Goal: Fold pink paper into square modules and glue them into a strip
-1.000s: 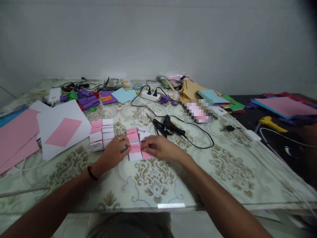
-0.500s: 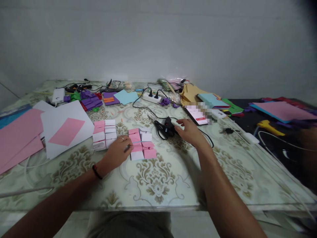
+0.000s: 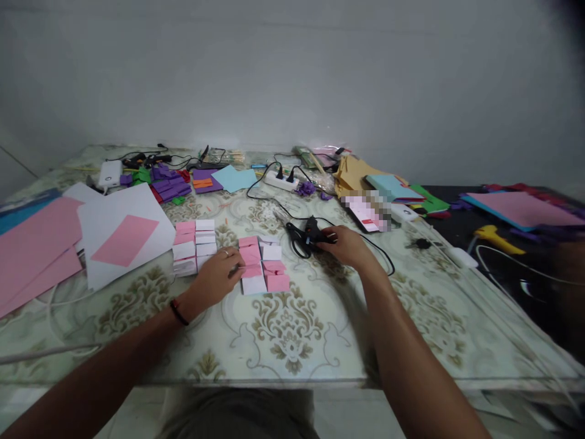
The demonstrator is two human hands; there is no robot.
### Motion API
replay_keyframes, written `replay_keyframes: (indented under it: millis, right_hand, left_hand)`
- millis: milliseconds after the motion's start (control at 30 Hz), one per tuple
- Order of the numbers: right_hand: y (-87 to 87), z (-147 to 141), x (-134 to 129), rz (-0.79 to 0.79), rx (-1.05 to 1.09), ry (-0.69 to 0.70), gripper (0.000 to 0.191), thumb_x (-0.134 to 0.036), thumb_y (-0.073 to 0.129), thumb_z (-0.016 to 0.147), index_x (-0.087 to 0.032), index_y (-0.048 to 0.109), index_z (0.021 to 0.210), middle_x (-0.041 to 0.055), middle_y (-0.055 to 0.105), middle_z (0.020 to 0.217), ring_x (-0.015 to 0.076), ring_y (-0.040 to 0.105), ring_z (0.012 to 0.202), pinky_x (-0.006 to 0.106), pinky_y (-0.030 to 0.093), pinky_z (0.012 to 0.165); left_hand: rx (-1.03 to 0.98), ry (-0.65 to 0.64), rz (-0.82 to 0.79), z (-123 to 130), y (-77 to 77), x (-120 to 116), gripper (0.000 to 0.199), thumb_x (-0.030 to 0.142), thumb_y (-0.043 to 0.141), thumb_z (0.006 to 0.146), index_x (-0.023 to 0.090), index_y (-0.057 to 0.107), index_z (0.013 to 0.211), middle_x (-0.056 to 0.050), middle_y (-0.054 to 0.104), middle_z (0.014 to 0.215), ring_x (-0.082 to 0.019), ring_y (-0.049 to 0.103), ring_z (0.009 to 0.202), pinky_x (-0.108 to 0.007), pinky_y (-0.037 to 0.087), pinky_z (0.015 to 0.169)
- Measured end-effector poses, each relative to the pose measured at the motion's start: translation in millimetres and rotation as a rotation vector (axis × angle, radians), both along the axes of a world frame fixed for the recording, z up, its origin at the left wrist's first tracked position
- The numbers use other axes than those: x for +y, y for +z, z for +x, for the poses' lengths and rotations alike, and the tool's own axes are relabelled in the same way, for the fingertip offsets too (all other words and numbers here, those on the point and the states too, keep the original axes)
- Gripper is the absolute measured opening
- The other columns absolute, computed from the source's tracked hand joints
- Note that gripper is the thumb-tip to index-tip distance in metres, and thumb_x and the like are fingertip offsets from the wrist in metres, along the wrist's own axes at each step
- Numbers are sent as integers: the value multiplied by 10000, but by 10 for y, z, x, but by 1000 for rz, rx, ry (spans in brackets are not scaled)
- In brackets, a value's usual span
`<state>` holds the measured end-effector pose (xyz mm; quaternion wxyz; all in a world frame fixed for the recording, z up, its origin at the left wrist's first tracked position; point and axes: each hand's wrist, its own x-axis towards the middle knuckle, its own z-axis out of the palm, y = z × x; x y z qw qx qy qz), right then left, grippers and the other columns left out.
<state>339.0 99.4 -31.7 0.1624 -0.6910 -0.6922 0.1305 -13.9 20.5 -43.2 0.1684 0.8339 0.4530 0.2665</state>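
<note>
Pink and white folded paper pieces (image 3: 264, 266) lie on the patterned worktop (image 3: 283, 329) just under the left hand (image 3: 218, 275), whose fingers (image 3: 236, 266) are loosely curled and press down on the left edge of the set, pinning it flat rather than gripping it. A ring shows on one finger of that hand and a dark band sits on its wrist.

To the right of those fingers, the right hand (image 3: 348, 246) rests on a black glue gun (image 3: 315, 234), with its fingers (image 3: 329, 236) bent partway round the body of the tool; whether they have fully closed on it cannot be told. The gun lies on the worktop, and its black cord (image 3: 379, 252) loops away beyond the right hand.

A second stack of pink and white pieces (image 3: 194, 246) sits just left of the left hand, apart from it. Further left lie a white sheet (image 3: 119, 214) with a pink rectangle (image 3: 124, 239) on it. Beyond the fingers, toward the wall, sit purple scraps (image 3: 168, 186), a light blue sheet (image 3: 236, 178) and a white power strip (image 3: 282, 179).
</note>
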Motion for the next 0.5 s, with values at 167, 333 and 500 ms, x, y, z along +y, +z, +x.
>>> replay_keyframes:
  millis: [167,333,500]
  right_hand:
    - [42,-59,-26,48,16,-52,343,-217,758,753,-116,776,1080,159,783,1054,279,729,918,340,537,825]
    - [127,-64,-49,97,68,-167,281,-309,628,867,-95,757,996,158,767,867,290,697,794,348,500,703]
    - [211,-128,-122,89,194,-145,369,-459,605,892,-122,744,833,88,689,662,223,615,603,316,450,589]
  left_hand:
    - [4,-30,0,10,26,-8,82,147,597,947,206,644,915,-68,690,1012,-233,634,1001,-378,520,919]
    - [-1,-33,-4,10,37,-19,67,161,598,953,202,641,923,-75,692,1017,-240,641,1009,-382,522,923]
    - [-12,-30,-12,7,35,-16,68,164,604,943,210,645,914,-65,713,1015,-234,656,1002,-364,525,917]
